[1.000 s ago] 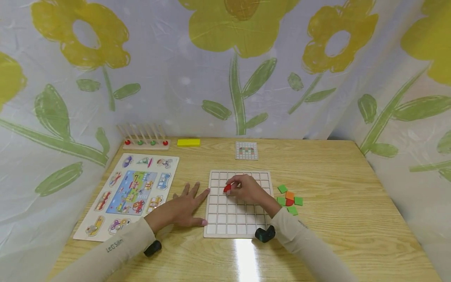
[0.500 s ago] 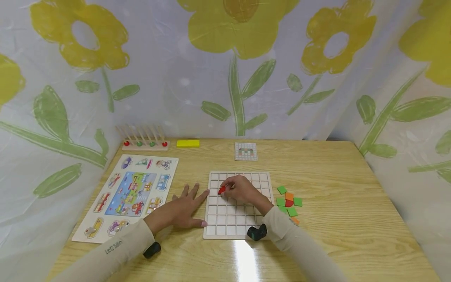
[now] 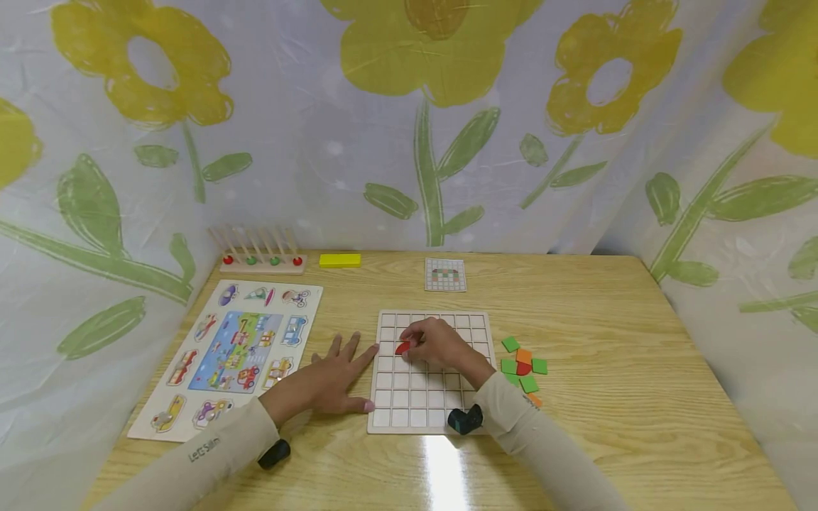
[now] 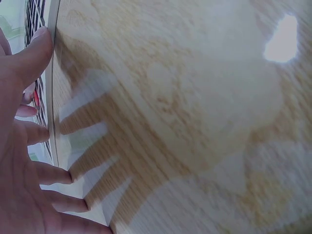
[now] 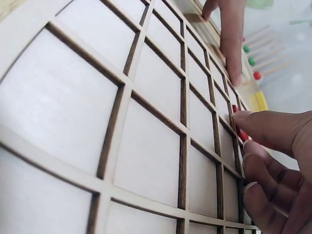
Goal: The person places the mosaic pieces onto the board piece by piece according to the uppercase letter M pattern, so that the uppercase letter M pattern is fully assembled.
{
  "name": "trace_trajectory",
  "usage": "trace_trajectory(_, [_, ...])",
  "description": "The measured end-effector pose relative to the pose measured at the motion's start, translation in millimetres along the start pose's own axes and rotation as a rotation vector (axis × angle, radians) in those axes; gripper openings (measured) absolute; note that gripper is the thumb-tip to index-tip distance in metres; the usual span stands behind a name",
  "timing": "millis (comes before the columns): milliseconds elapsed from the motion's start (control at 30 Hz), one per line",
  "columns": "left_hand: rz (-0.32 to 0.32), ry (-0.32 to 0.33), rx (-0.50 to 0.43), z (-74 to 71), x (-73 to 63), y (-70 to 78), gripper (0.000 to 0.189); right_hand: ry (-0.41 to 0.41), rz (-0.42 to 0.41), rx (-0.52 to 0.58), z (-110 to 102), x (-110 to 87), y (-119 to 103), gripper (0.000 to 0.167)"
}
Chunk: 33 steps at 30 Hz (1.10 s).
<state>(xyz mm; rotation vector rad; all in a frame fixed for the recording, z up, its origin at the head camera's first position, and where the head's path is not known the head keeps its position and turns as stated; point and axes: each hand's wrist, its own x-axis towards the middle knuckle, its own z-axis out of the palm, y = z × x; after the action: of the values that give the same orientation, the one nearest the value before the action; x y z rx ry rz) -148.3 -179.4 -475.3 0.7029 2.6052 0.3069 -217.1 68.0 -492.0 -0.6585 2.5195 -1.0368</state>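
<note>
Pinching is being done by the right hand (image 3: 437, 345): a small red piece (image 3: 402, 348) is being held between thumb and fingertips at the upper-left cells of the grid board (image 3: 418, 417). Whether it is being fully seated can't be told; the fingers partly cover it. The left hand (image 3: 341, 380) is being rested spread on the worktop (image 3: 607, 341), thumb and index tip being set at the board's left edge. Loose green tiles (image 3: 540, 366) and orange tiles (image 3: 524, 356) are being seen just right of the board.

Handling: the piece is being judged light, stiff, probably smooth, hardly fragile. Grip is best being taken on opposite edges, underside being left free to clear the cell walls.
</note>
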Motion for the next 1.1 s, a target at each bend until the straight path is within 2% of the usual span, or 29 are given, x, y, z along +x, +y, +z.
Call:
trace_trajectory(367, [0.0, 0.003, -0.001, 1.5, 0.5, -1.1, 0.1, -0.018, 0.028, -0.045, -1.3, -0.6, -2.6, 0.016])
trace_trajectory(600, [-0.007, -0.001, 0.01, 1.6, 0.0, -0.8, 0.099, -0.018, 0.003, -0.071, -1.5, 0.1, -2.2, 0.015])
trace_trajectory(867, [-0.004, -0.002, 0.007, 1.7, 0.1, -1.6, 0.1, 0.007, -0.001, -0.007, -6.6, -5.5, -4.0, 0.018])
trace_trajectory(1100, [-0.009, -0.01, 0.001, 1.1, 0.0, -1.4, 0.1, 0.057, -0.057, 0.027, -13.1, -6.7, 8.5, 0.016])
